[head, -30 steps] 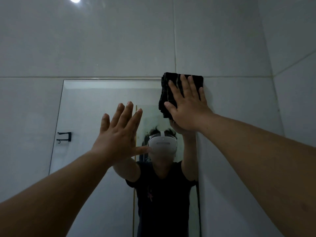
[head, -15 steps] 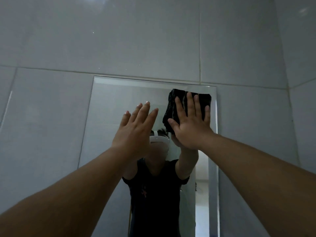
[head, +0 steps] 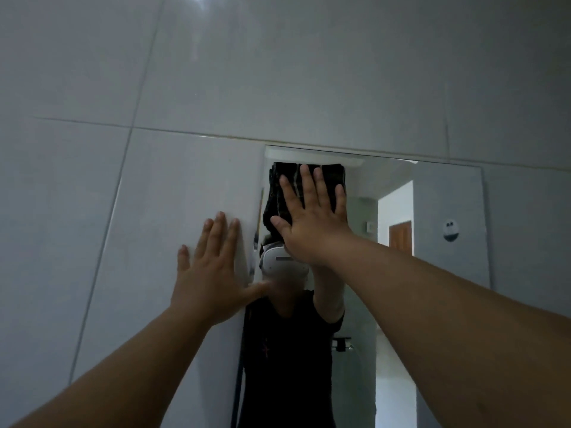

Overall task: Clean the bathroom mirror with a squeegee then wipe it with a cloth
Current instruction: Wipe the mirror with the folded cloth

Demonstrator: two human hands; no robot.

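Note:
The mirror (head: 445, 211) hangs on a pale tiled wall and reflects a person in a dark shirt. A folded dark cloth (head: 278, 186) lies flat against the glass at the mirror's top left corner. My right hand (head: 312, 217) presses the cloth to the mirror with straight, spread fingers. My left hand (head: 213, 270) lies flat on the wall tile just left of the mirror's left edge, thumb reaching onto the glass. No squeegee is in view.
Large grey wall tiles (head: 278, 72) surround the mirror above and on both sides. The reflection shows a lit doorway (head: 397, 217) and a small round white fixture (head: 450, 230) on the far wall.
My right hand has slid the cloth from the mirror's top right corner to its top left corner. My left hand has moved left, off the glass onto the tile. The view has shifted.

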